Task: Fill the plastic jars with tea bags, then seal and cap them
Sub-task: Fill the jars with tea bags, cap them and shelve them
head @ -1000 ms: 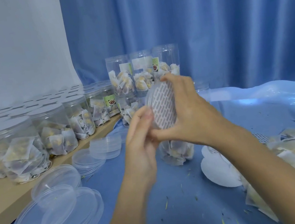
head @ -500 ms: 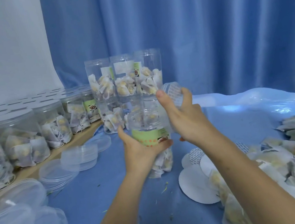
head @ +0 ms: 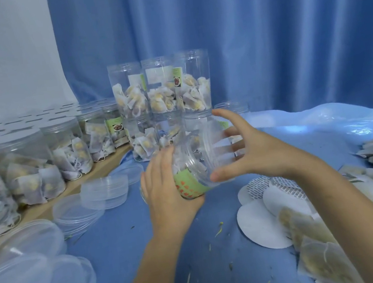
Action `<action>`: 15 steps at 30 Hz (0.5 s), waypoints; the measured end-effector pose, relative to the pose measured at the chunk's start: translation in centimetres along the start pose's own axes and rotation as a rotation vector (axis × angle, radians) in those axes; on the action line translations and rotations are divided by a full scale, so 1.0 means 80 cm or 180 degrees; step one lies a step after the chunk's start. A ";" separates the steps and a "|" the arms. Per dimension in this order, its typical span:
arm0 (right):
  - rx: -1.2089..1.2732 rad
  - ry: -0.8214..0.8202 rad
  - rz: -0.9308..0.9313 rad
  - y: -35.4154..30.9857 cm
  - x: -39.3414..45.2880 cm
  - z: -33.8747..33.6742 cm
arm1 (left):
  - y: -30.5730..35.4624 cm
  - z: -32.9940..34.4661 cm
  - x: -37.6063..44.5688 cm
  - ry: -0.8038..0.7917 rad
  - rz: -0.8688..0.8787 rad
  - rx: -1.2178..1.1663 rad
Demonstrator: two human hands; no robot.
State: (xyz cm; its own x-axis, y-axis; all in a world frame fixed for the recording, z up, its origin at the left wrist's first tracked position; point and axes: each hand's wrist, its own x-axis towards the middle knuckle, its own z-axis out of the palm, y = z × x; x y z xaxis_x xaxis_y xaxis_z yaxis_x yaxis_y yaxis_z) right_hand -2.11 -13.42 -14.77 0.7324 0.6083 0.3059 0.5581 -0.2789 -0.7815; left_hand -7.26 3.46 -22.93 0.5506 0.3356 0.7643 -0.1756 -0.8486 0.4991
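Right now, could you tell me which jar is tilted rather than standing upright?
The jar with the green label, held in the left hand. The stacked jars behind it stand upright.

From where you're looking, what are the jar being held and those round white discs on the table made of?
The jar in the left hand looks like thin clear plastic, glossy: the tea bags and the right hand's fingers show through its wall. The round discs look like matte white paper or foil-backed liner; some show a printed pattern, so the exact material is unclear.
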 end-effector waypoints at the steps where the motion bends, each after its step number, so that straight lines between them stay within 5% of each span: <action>1: -0.0090 -0.0047 -0.0049 0.002 0.000 0.002 | 0.000 0.000 0.000 -0.0020 0.0068 0.0052; 9: -0.1239 -0.0378 -0.0772 0.007 0.001 0.000 | -0.003 -0.001 -0.003 -0.0126 0.0171 0.0023; 15: -0.0605 0.0064 0.0233 0.005 -0.002 0.006 | -0.002 -0.005 -0.001 0.0042 0.0567 0.0303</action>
State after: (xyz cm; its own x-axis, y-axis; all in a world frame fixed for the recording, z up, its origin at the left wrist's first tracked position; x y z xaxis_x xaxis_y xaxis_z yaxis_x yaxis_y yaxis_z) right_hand -2.23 -13.28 -15.40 0.7803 0.5668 0.2644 0.5653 -0.4583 -0.6859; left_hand -7.57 3.73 -22.92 0.5068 0.1816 0.8427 -0.1909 -0.9297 0.3151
